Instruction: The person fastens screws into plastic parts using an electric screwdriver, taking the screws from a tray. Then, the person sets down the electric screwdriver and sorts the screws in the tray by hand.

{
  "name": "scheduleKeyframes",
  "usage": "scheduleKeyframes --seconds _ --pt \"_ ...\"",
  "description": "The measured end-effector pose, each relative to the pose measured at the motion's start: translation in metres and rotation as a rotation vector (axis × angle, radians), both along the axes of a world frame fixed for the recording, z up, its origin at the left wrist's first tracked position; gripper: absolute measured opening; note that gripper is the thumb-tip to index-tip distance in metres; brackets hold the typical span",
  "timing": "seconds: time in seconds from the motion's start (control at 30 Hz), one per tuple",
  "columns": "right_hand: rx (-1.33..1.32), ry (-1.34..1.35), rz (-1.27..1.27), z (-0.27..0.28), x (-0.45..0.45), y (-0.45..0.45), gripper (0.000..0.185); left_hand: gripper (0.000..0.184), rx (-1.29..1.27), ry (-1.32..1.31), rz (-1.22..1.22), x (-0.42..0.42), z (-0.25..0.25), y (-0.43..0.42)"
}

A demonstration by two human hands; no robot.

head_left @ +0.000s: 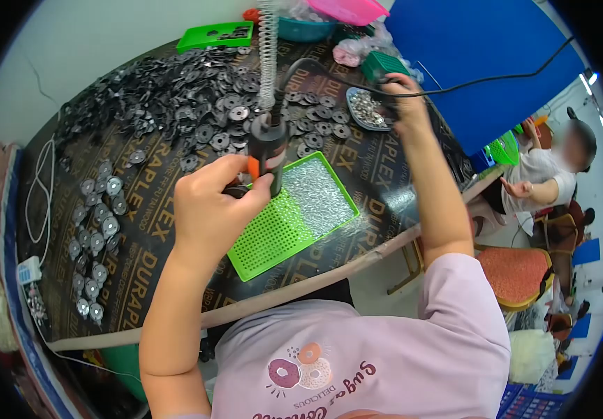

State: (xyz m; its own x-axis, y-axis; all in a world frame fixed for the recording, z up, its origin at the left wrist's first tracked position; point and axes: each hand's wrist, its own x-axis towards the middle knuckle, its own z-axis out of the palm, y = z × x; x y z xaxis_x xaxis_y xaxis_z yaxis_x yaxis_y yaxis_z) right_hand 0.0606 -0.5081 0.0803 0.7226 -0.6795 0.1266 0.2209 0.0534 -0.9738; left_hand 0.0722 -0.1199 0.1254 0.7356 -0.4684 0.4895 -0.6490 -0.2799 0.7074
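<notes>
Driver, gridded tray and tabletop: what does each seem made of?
Driver: likely plastic; dark, low-sheen casing with an orange part.
Gridded tray: probably plastic; even bright green, regular grid.
Tabletop: perhaps film-faced plywood; dark, shiny surface with repeated DURAPLEX print.

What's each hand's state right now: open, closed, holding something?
Left hand: closed, holding the corded black-and-orange power tool.
Right hand: curled at a dark object; whether it is gripped cannot be told.
</notes>
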Motion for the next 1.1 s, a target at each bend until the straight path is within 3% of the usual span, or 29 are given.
scheduleKeyframes --seconds 0.1,0.17,0.2,0.4,0.53,0.57,0.6,0.63,0.67,0.7,0.77,1.0,1.1 --pt "-0.211 0.040 -0.132 0.038 -0.078 -0.052 0.022 0.016 -0.006 0.012 -0.006 0.001 -0.001 -0.001" --pt "-0.381 0.145 -0.356 0.048 -0.123 -0.105 0.025 0.016 -0.007 0.024 -0.008 0.002 -0.003 -0.001" --pt "-0.374 0.112 -0.333 0.054 -0.147 -0.131 0.026 0.016 -0.007 0.030 -0.001 0.001 -0.003 -0.002" --pt "-0.022 -0.026 -0.360 0.081 -0.252 -0.256 0.026 0.016 0.019 0.060 0.025 -0.003 0.000 -0.006" --pt "0.263 -0.229 -0.511 0.045 -0.290 -0.368 0.030 0.016 0.017 0.105 0.038 -0.006 -0.002 -0.007" --pt "0.135 -0.172 -0.582 0.025 -0.311 -0.419 0.027 0.016 0.018 0.134 0.047 -0.007 -0.002 -0.006" --pt "0.012 -0.117 -0.627 0.008 -0.302 -0.450 0.025 0.015 0.003 0.106 0.046 -0.007 -0.003 -0.004" --pt "0.035 -0.103 -0.739 0.013 -0.274 -0.417 0.022 0.015 0.004 0.078 0.045 -0.006 -0.005 -0.002" --pt "0.108 -0.187 -0.607 -0.013 -0.270 -0.472 0.022 0.015 0.021 0.068 0.046 -0.006 -0.004 0.000" --pt "0.016 -0.215 -0.608 -0.014 -0.265 -0.513 0.020 0.016 0.033 0.065 0.047 -0.007 -0.004 0.001" --pt "0.070 -0.198 -0.631 -0.003 -0.238 -0.468 0.020 0.018 0.017 0.008 0.077 -0.008 -0.006 0.002" --pt "-1.022 0.695 -1.341 -0.015 -0.226 -0.445 0.021 0.020 0.058 -0.071 0.096 -0.008 -0.007 0.005" --pt "-0.980 0.601 -1.304 -0.015 -0.211 -0.409 0.021 0.021 0.032 -0.064 0.091 -0.006 -0.010 0.004"
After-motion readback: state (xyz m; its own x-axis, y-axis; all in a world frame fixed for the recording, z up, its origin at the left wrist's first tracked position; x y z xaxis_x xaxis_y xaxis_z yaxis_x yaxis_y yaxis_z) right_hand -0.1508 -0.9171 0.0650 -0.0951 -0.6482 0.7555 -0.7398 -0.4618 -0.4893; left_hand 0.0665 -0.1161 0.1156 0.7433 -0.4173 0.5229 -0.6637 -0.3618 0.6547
